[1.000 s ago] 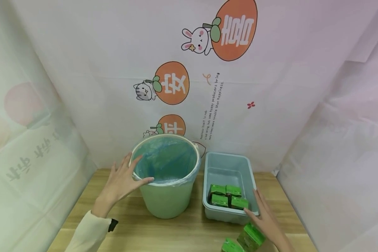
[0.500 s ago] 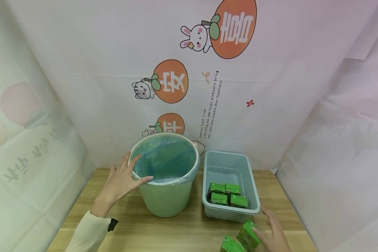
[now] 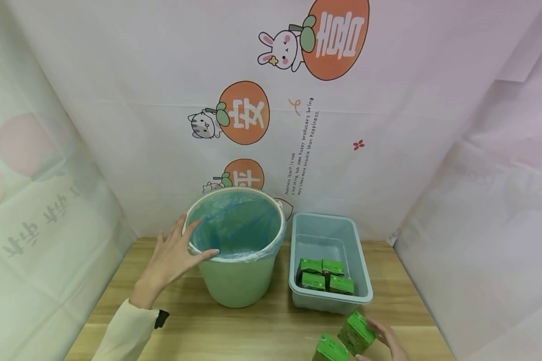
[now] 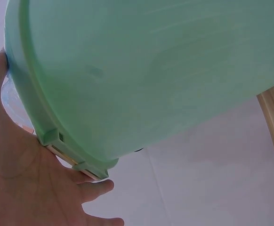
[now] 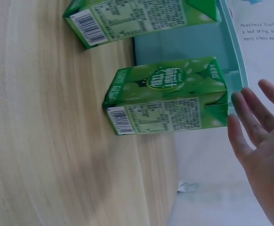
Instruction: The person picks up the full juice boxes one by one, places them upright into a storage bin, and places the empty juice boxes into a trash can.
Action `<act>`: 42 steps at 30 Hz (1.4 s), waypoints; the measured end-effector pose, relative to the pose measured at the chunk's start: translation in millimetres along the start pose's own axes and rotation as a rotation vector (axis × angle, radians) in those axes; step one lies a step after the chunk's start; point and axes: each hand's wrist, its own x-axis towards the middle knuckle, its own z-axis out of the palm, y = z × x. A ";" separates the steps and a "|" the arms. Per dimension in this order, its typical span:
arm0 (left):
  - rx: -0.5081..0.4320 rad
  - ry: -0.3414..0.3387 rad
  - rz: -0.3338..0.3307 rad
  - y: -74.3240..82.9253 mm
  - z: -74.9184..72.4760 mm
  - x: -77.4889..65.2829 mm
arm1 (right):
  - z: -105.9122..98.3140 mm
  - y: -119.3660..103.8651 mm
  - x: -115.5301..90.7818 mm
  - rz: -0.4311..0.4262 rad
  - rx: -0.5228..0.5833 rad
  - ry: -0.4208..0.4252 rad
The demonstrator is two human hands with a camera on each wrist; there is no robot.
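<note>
My left hand [image 3: 169, 263] rests on the left rim of a pale green bucket [image 3: 237, 286], its fingers spread and the thumb on the front rim. In the left wrist view its palm [image 4: 28, 183] lies against the rim beside the handle lug. My right hand [image 3: 390, 343], fingers apart and holding nothing, is beside a green juice carton [image 3: 357, 333] on the table; the right wrist view shows the fingertips close to the top of this carton [image 5: 165, 94]. Whether they touch it, I cannot tell. A second juice carton [image 3: 330, 349] stands to its left, partly cut off by the frame.
A thin clear-blue bag [image 3: 239, 220] lines the bucket. To its right is a light blue plastic tub [image 3: 329, 299] with several green cartons [image 3: 313, 282] grouped at its near end. The wooden table [image 3: 235, 333] meets printed white cloth walls [image 3: 171, 150].
My right hand has moved from the tub's near right corner down toward the viewer, to beside the loose juice carton. The left hand keeps its place on the bucket rim.
</note>
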 end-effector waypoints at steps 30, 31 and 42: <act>-0.023 0.004 -0.004 -0.3 1.2 -2.3 | 22.5 39.4 1.0 -0.084 -0.133 0.180; -0.023 0.004 -0.002 -0.2 1.3 -2.0 | 22.8 40.4 1.0 -0.077 -0.144 0.174; -0.020 0.002 -0.009 -1.2 2.5 -1.4 | 23.1 41.1 3.0 -0.015 -0.138 0.133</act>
